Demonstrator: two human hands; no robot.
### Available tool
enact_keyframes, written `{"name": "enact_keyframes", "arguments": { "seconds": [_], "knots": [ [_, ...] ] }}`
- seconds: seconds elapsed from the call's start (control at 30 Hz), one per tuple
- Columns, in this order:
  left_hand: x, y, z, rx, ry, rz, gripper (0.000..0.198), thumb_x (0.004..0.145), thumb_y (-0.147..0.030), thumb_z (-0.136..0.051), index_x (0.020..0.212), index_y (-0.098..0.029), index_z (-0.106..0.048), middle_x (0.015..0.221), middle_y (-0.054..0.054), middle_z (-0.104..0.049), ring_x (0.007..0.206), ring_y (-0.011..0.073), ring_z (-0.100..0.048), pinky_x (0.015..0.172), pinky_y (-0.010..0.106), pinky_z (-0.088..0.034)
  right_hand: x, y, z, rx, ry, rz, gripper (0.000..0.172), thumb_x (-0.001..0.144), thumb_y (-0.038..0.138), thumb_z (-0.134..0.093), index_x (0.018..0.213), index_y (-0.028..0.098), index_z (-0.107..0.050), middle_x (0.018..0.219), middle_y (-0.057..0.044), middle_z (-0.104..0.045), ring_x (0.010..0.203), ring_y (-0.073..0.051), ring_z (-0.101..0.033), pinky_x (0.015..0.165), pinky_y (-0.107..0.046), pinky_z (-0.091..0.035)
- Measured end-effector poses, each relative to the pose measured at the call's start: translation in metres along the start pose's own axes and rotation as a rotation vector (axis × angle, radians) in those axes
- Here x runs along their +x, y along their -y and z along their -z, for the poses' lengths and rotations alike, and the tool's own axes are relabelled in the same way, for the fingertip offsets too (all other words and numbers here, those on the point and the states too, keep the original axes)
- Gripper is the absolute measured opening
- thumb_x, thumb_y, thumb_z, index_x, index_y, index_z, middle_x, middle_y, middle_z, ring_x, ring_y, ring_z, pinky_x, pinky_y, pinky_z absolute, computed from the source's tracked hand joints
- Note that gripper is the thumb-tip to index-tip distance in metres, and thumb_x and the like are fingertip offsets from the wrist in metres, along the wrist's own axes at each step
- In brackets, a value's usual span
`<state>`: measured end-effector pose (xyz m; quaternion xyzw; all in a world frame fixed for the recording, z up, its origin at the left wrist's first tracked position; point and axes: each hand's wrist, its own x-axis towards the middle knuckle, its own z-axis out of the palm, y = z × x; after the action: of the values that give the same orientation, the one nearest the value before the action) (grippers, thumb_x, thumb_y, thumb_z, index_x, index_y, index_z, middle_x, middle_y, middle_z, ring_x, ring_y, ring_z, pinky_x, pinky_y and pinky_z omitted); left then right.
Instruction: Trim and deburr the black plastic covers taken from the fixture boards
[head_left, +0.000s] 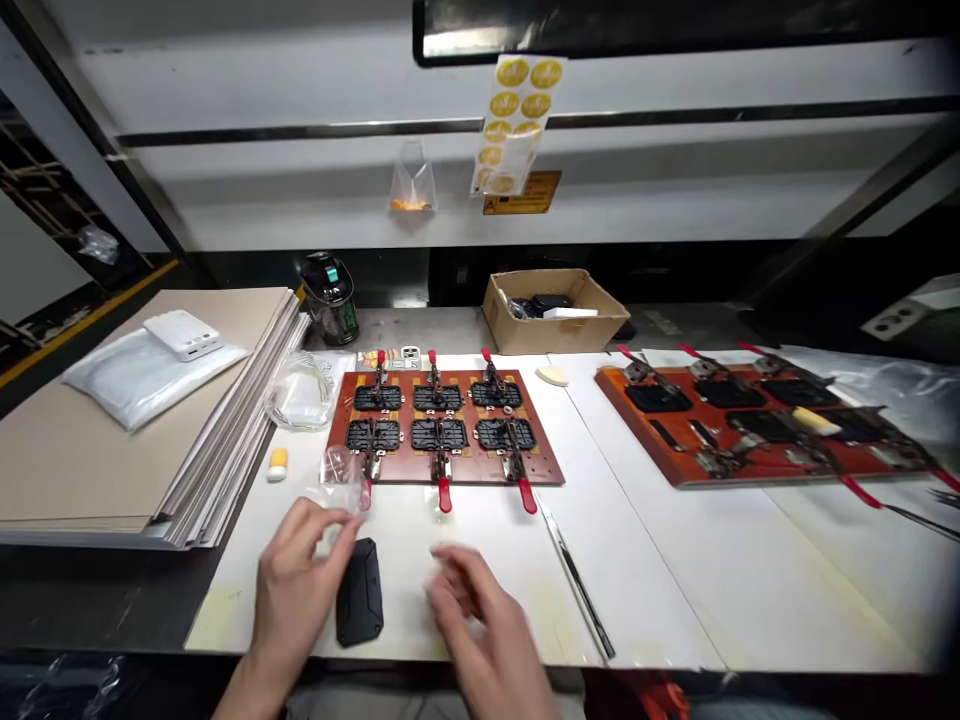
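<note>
Head view: a black plastic housing (359, 604) lies flat on the white surface (675, 560). Just left of the housing, the left hand (296, 590) curls its fingers at a clear plastic bag (341, 478), grip unclear. Right of the housing, the blurred right hand (480, 625) hovers open, holding nothing.

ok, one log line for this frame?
left hand: touching black part, grip unclear | right hand: blurred, empty | red clamp board: beyond both hands
</note>
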<state>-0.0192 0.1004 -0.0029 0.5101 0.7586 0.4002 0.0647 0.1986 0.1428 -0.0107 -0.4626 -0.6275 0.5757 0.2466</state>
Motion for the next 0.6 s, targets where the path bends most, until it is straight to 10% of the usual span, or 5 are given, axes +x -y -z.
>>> {"name": "enact_keyframes", "arguments": {
  "seconds": [0.17, 0.37, 0.6],
  "knots": [
    [-0.032, -0.003, -0.009, -0.173, 0.187, 0.064, 0.021, 0.097, -0.033, -0.054, 0.09, -0.023, -0.071, 0.087, 0.004, -0.062, 0.079, 0.0171, -0.062, 0.073, 0.027, -0.051, 0.073, 0.027, -0.037, 0.217, 0.333, 0.042, 0.025, 0.085, 0.034, -0.071, 0.106, 0.02, -0.066, 0.089, 0.0, -0.069, 0.081, -0.016, -0.065, 0.07, -0.024, -0.05],
    [-0.032, 0.014, 0.002, -0.404, 0.184, 0.415, 0.028, 0.085, -0.048, -0.069, 0.085, -0.021, -0.072, 0.088, 0.004, -0.07, 0.081, 0.0195, -0.066, 0.067, 0.025, -0.055, 0.056, 0.007, -0.043, -0.123, 0.103, 0.019, 0.012, 0.093, 0.031, -0.059, 0.088, 0.021, -0.062, 0.072, 0.002, -0.064, 0.068, -0.015, -0.061, 0.064, -0.024, -0.041],
    [-0.045, 0.023, 0.029, -0.031, 0.165, 0.311, 0.03, 0.084, -0.054, -0.064, 0.091, -0.026, -0.071, 0.084, 0.002, -0.071, 0.07, 0.0185, -0.065, 0.067, 0.026, -0.053, 0.053, 0.028, -0.044, -0.427, 0.22, 0.194, 0.017, 0.088, 0.021, -0.064, 0.102, 0.025, -0.058, 0.096, 0.002, -0.068, 0.082, -0.017, -0.064, 0.068, -0.025, -0.042]
  ]
}}
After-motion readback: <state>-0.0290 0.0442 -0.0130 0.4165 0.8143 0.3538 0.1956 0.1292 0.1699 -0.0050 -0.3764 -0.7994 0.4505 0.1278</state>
